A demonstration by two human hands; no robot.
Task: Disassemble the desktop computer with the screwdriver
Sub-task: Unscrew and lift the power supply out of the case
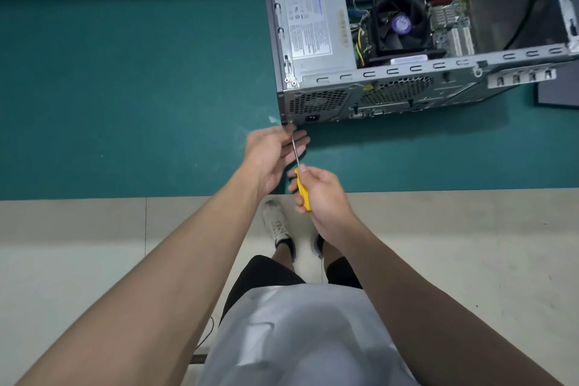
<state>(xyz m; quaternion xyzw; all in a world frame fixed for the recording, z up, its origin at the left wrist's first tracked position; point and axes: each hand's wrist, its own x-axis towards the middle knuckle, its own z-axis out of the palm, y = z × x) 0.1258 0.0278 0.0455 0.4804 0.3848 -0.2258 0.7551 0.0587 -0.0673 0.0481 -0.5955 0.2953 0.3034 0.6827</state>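
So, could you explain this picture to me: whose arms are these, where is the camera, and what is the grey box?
There is no machine: a person wears a camera on the head, looking down at their own arms. The right hand grips a screwdriver by its yellow handle. The left hand lies open beside the metal shaft. The tip meets the near corner of an open computer case, which rests on a green table. Inside you see a grey power supply and a black fan.
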